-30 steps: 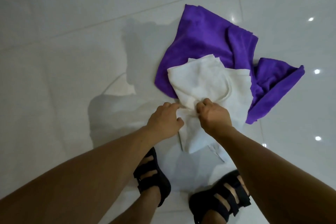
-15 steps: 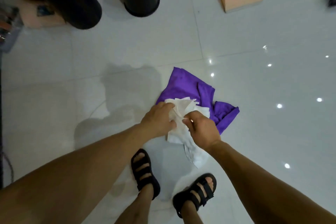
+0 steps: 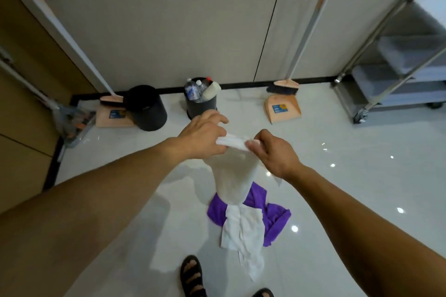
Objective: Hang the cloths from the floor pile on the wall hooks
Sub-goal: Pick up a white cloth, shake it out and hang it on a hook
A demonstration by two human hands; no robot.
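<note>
— White cloth (image 3: pixel 231 176): where is it right now?

— Off the floor, out in front of the person, bunched at its top edge between both hands. The left hand (image 3: pixel 202 138) grips one end of the bunch. The right hand (image 3: pixel 275 153) pinches the other end between thumb and fingers. The rest hangs straight down above the purple cloth (image 3: pixel 276 222), which lies on the tiles (image 3: pixel 337 176).

— And the white piece (image 3: pixel 243 231) lying across the purple one?

— I cannot tell whether it is the tail of the held cloth or a second one.

— What could go wrong from here?

— If it is the tail, it ends just beside the sandalled foot (image 3: pixel 193 275). A step onto it would probably yank the top edge out of that pinch. It might also drag the purple cloth along the floor. The hold looks light and sits on a crumpled edge, so spreading the cloth could let a corner slip. No wall hook is in view either, so I judge the person must turn and walk with the fabric trailing low.
</note>
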